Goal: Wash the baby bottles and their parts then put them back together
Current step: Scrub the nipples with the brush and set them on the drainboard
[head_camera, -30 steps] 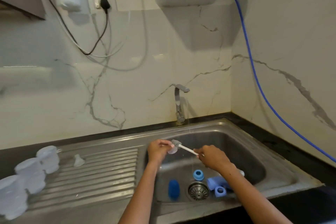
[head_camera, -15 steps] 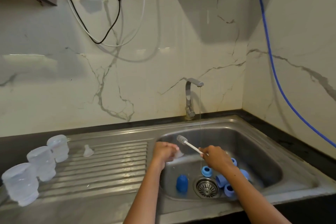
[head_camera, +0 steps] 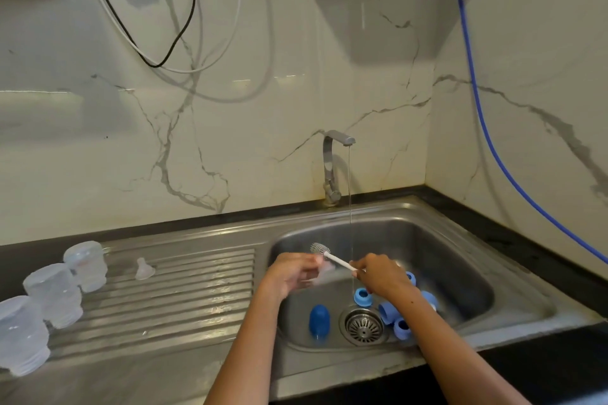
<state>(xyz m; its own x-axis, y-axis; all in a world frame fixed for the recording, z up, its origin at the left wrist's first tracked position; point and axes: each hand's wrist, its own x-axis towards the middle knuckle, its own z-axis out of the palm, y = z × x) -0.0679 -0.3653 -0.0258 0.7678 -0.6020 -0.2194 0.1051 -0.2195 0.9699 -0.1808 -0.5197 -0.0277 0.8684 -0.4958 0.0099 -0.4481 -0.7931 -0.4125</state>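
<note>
Head view: steel sink [head_camera: 513, 286] sat in a black counter [head_camera: 543, 240] against marble walls [head_camera: 230, 125]; tap [head_camera: 330, 168] ran thin. Left hand [head_camera: 291, 274] pinched a blurred clear teat [head_camera: 324, 273]; right hand [head_camera: 381, 276] gripped the small brush [head_camera: 332, 256]. Three clear bottles [head_camera: 54, 294] stood inverted on the left drainboard [head_camera: 184, 302] with a spare nipple [head_camera: 144, 270]. Blue rings [head_camera: 362, 296] and cap [head_camera: 319, 319] lay by the drain [head_camera: 364, 325].
</note>
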